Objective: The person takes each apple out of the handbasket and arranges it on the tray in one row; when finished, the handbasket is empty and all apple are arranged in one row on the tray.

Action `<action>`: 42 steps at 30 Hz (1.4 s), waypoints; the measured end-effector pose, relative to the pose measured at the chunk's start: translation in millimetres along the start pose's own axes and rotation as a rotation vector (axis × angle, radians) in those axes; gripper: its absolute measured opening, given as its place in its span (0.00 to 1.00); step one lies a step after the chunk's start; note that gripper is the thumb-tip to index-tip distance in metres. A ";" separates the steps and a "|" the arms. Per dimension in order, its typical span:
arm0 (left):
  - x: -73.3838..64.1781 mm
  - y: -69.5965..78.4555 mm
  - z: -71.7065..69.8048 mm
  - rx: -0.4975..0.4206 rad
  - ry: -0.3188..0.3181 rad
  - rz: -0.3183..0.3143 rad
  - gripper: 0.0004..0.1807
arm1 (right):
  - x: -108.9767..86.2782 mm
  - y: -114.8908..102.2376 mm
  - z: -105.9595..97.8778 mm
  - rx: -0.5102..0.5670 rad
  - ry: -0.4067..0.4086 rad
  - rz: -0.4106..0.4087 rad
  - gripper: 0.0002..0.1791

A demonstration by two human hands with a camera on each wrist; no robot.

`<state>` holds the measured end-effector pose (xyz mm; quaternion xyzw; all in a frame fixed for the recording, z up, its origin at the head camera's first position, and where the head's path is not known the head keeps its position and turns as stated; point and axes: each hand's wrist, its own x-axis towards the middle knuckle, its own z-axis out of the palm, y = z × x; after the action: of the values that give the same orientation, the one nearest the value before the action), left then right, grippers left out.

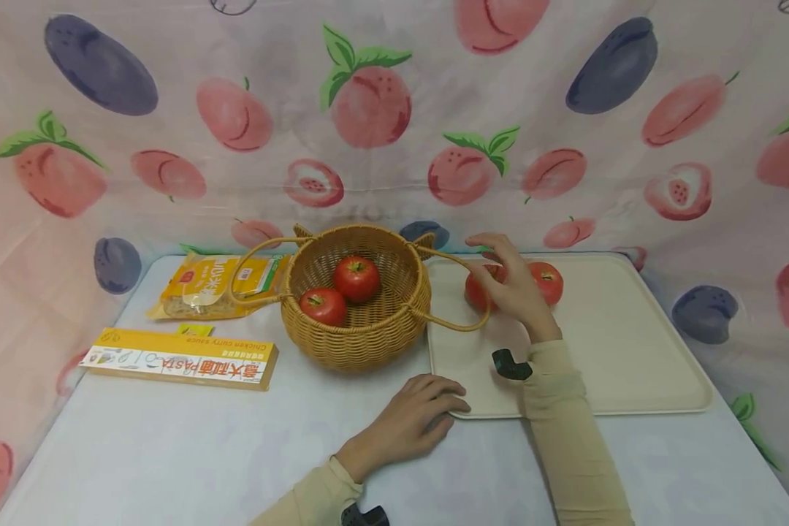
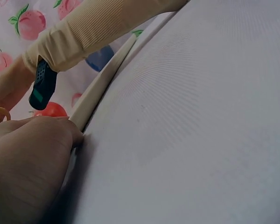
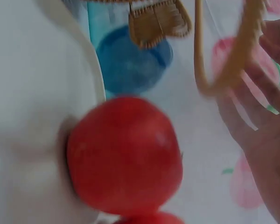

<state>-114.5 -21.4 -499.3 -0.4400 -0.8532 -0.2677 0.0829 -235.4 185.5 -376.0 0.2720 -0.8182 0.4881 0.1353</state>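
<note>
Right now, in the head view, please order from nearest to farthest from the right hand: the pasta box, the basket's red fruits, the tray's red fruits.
1. Red fruits on the tray: close by the right hand.
2. Red fruits in the basket: to the left.
3. Pasta box: far left.

The back of the scene is filled by a pale pink cloth (image 1: 388, 172), by which the table (image 1: 289, 446) is also flanked on the left and right. Large peaches (image 1: 371, 107) are printed on it, some topped with green leaves (image 1: 375, 57) (a few are shown halved, with the stone bared), and dark blue plums (image 1: 101, 64) are scattered among them. Faint creases are seen in the cloth. The white table is softly lit, and the cloth is tinted more warmly at the left.
</note>
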 end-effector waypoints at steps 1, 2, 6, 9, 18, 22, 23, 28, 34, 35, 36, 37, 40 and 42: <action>0.1 0.0 0.0 -0.004 -0.002 -0.002 0.13 | 1.5 -2.6 3.0 -0.004 -0.014 -0.014 0.20; 0.3 -0.1 0.0 -0.011 -0.004 -0.005 0.13 | 2.8 -4.8 5.8 -0.009 -0.024 -0.030 0.20; 1.0 0.1 0.6 -0.024 -0.022 -0.017 0.13 | 6.1 -8.2 14.0 -0.015 -0.051 -0.085 0.18; 0.5 -0.1 0.6 -0.028 -0.030 -0.024 0.13 | 8.3 -3.3 19.2 -0.007 -0.095 -0.108 0.18; -1.3 -0.2 -0.6 0.000 -0.012 -0.007 0.13 | 26.3 -1.8 27.6 -0.155 -0.285 -0.182 0.18; -1.7 -0.9 0.6 0.001 -0.009 -0.007 0.13 | 37.6 -12.8 30.0 -0.188 -0.399 -0.239 0.17; -1.7 -0.9 0.8 -0.003 -0.012 -0.011 0.13 | 40.3 -15.5 30.7 -0.205 -0.427 -0.248 0.17; -1.5 -0.8 1.8 -0.016 -0.014 -0.018 0.13 | 53.0 -28.4 36.0 -0.326 -0.524 -0.284 0.16; -1.6 -1.2 2.6 -0.011 -0.010 -0.013 0.13 | 65.7 -37.1 46.8 -0.408 -0.613 -0.307 0.14; -1.7 -1.5 2.8 -0.004 -0.007 -0.008 0.13 | 67.2 -37.7 48.7 -0.410 -0.626 -0.310 0.14; -1.7 -1.9 2.9 -0.004 -0.006 -0.007 0.13 | 68.5 -38.2 50.8 -0.415 -0.640 -0.316 0.13; -1.8 -2.1 2.8 0.002 -0.001 0.000 0.13 | 69.6 -38.4 52.6 -0.421 -0.653 -0.323 0.13; -2.1 -2.1 2.5 0.011 0.006 0.011 0.13 | 72.2 -38.8 57.4 -0.456 -0.689 -0.355 0.11; -2.3 -1.8 2.2 0.009 0.004 0.011 0.14 | 73.6 -39.1 59.9 -0.485 -0.707 -0.372 0.11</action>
<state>-114.3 -22.8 -502.6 -0.4438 -0.8518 -0.2643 0.0879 -270.2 95.5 -340.9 0.5245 -0.8417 0.1277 -0.0070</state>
